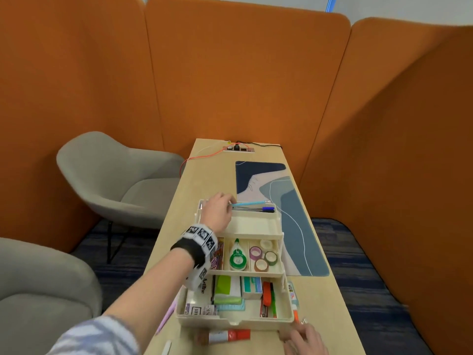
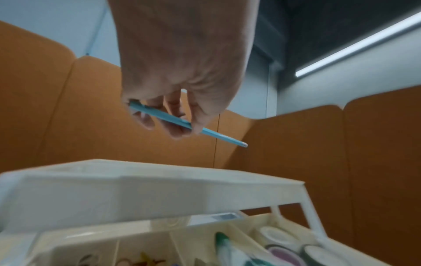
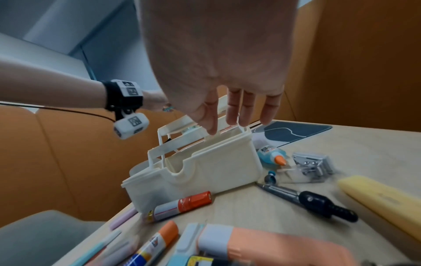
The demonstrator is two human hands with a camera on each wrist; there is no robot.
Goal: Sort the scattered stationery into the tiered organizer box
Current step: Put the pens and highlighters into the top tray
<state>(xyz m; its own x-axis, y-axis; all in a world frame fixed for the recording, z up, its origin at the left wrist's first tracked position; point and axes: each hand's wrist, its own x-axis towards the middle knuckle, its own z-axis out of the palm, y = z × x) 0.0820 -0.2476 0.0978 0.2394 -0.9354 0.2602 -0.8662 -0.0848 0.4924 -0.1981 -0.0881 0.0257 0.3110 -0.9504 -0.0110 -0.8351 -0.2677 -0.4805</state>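
Note:
A cream tiered organizer box (image 1: 258, 321) stands open on the table, its trays stepped back. My left hand (image 1: 217, 211) hovers over the top tray (image 1: 253, 224) and pinches a light blue pen (image 1: 252, 203) (image 2: 173, 122) by one end, held level above pens lying in the tray's back slot. The middle tray holds a green correction tape (image 1: 238, 256) and tape rolls (image 1: 263, 254). My right hand (image 1: 303, 338) (image 3: 227, 115) hangs in front of the box's near right corner with straight fingers, holding nothing. A red-capped glue stick (image 1: 225, 336) (image 3: 182, 205) lies before the box.
Loose items lie near me in the right wrist view: a glue bottle (image 3: 272, 154), a stapler (image 3: 312, 165), a black-handled tool (image 3: 312, 199), a yellow case (image 3: 385, 201), an orange case (image 3: 273, 246) and markers (image 3: 157, 243). A blue desk mat (image 1: 286, 213) lies right of the box. Grey chairs (image 1: 115, 180) stand left.

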